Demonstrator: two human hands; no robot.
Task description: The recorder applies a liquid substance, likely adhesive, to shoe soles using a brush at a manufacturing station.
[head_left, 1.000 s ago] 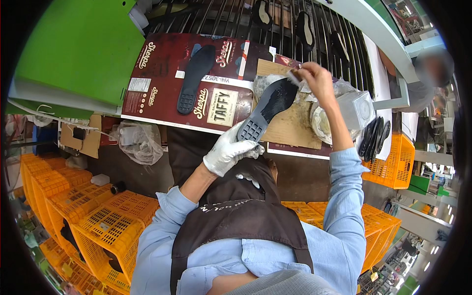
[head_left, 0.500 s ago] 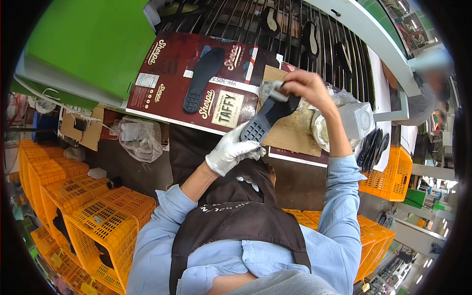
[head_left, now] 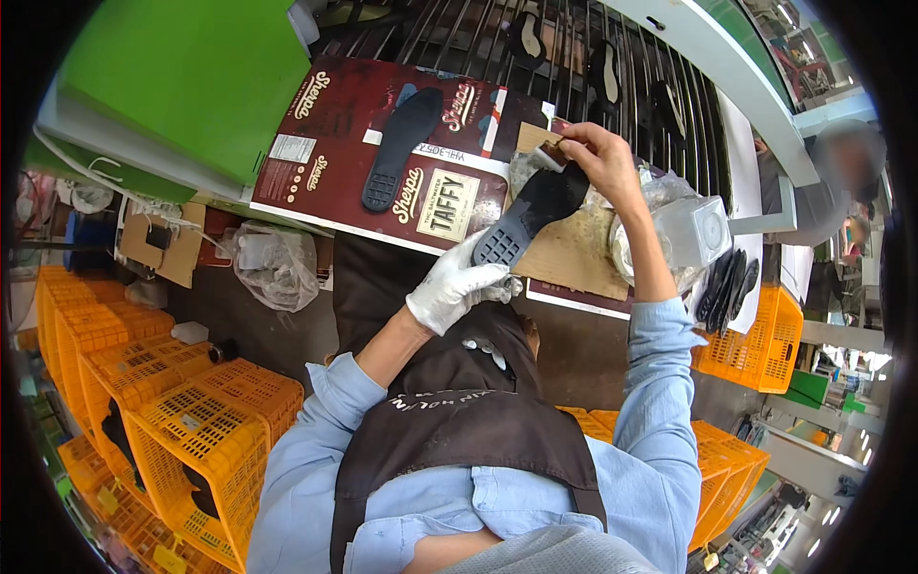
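My left hand point(head_left: 448, 293), in a white glove, grips a black shoe sole point(head_left: 537, 216) by its heel end, where a grid of square recesses shows. The sole is tilted, its toe pointing away to the right over a piece of brown cardboard. My right hand point(head_left: 606, 170) is bare and pinches a small brush-like tool point(head_left: 549, 155) with a pale working edge, held at the toe. Whether its edge touches the sole I cannot tell. A second black sole point(head_left: 405, 136) lies on the dark red printed cardboard point(head_left: 325, 182) to the left.
Beyond the cardboard runs a rack of metal rods point(head_left: 564, 96) with several soles on it. A clear plastic container point(head_left: 696, 234) stands right of the cardboard, beside several black soles point(head_left: 725, 292). Orange crates point(head_left: 210, 421) flank me. A green cabinet point(head_left: 182, 96) rises at left; another person point(head_left: 813, 191) is at right.
My right hand has shifted slightly up and left with the tool along the toe. The toe end of the sole is now less covered by the hand. The left hand keeps its grip.
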